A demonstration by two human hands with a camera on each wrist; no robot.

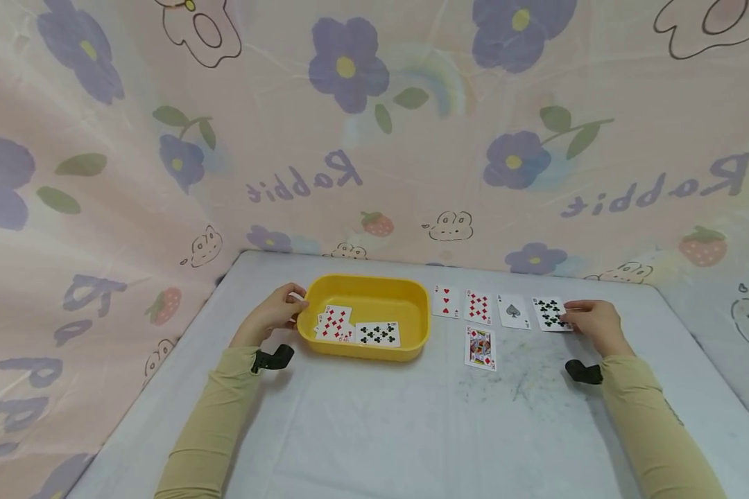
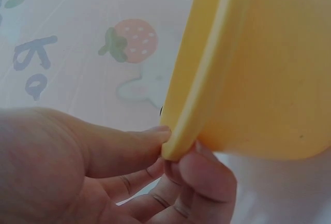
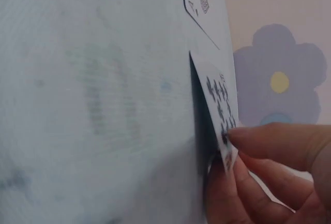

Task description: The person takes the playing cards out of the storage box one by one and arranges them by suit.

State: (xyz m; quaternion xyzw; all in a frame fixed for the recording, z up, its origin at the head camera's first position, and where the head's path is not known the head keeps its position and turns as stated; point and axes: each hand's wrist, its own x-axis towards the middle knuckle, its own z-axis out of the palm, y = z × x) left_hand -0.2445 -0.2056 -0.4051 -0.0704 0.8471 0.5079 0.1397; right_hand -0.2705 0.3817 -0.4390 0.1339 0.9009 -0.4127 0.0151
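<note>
Left hand (image 1: 274, 313) grips yellow tray (image 1: 412, 305) rim; right hand (image 1: 593, 322) fingers pinch clubs card (image 1: 548, 312)

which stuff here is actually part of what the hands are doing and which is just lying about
In use:
left hand gripping the yellow tray rim
right hand pinching the clubs card
cards in the tray

Lying about:
four other cards on the table
flowered cloth backdrop

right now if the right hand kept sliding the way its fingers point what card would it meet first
The right hand, pinching the black clubs card, points left along the row, so it would probably meet the ace of spades card first.
</note>
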